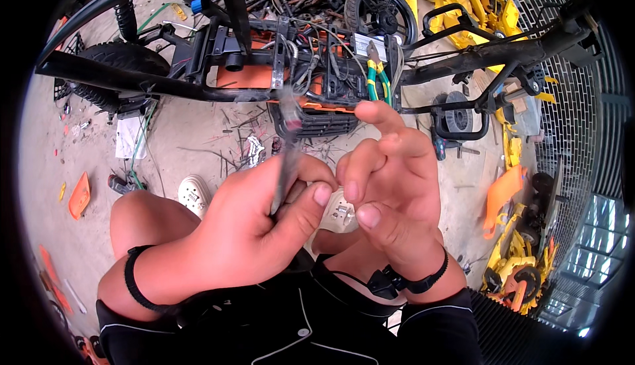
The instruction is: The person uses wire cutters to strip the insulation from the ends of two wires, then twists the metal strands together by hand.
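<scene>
Left hand [241,209] curled around a slim tool [287,150], blurred, kind unclear, lower end hidden. Right hand [407,186] half spread; cannot tell whether it pinches anything.

no readable text or numbers, print on white label [362,42] too small

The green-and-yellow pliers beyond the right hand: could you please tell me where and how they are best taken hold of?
Probably around both handles, coming from the wearer's side: the pliers lie with their handles toward the wearer and slightly spread, the metal head pointing away. The right hand looks the nearer one.
</scene>
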{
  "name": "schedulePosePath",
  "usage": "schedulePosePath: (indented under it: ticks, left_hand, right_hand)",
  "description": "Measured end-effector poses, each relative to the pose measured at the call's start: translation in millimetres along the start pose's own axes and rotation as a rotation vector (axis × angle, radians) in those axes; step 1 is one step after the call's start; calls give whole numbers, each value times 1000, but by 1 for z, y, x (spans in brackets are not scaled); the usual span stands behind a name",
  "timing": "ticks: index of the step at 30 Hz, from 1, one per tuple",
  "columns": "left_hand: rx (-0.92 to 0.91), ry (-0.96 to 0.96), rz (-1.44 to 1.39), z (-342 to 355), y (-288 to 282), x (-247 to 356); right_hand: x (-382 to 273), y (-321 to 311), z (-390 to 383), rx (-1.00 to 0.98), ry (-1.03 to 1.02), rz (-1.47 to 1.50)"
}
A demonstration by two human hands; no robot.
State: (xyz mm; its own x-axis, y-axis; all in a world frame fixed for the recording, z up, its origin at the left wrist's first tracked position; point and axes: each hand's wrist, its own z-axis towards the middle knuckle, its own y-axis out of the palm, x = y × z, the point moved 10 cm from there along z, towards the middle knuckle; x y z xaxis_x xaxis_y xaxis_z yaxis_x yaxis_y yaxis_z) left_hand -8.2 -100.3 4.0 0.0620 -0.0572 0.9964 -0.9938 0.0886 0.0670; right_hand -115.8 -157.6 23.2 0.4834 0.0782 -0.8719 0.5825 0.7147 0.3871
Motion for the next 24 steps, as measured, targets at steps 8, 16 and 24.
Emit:
schedulePosePath:
  ticks: [8, 16, 24]
  left_hand:
    - [-62, -169, -197, 1, 1, -14]
    - [-82, -265, -225, 1, -1, -20]
    - [-45, -194, -244, 0, -2, -20]
  right_hand:
    - [0, 9, 1, -13, -24, 2]
    - [5, 9, 2, -44, 8, 36]
    - [10, 11, 2, -63, 31, 39]
